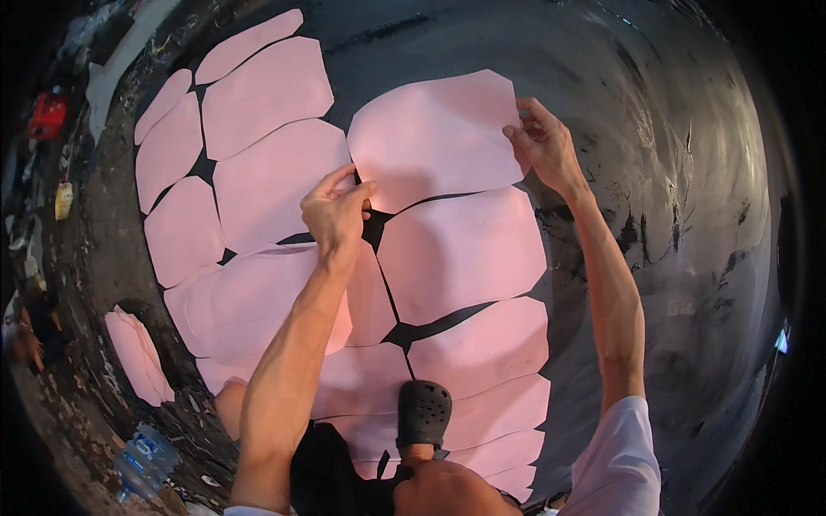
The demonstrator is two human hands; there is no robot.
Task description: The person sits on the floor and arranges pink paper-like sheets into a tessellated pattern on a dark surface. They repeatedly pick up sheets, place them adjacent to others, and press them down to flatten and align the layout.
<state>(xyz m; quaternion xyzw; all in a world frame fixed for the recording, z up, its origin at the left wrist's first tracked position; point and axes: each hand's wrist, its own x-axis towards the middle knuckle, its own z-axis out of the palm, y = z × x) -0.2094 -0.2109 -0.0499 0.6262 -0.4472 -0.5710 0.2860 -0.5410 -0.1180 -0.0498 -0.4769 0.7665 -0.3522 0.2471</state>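
Note:
Between my two hands is a pink sheet (434, 138) with a curved upper edge and cut corners, held nearly flat over the dark surface. My left hand (335, 211) pinches its lower left corner. At its right edge, my right hand (548, 146) grips it between thumb and fingers. Just below lies another pink sheet (465, 249) of similar shape, with a narrow dark gap between the two. More pink sheets (275, 185) are laid in columns to the left. Under my left forearm, a loose pink sheet (258, 301) overlaps others.
A dark, shiny, scuffed surface (680, 215) stretches to the right. My foot in a dark clog (423, 408) rests on the lower sheets. At the left are a tied pink roll (138, 357), clear plastic bottles (146, 460), a red object (47, 116) and scattered scraps.

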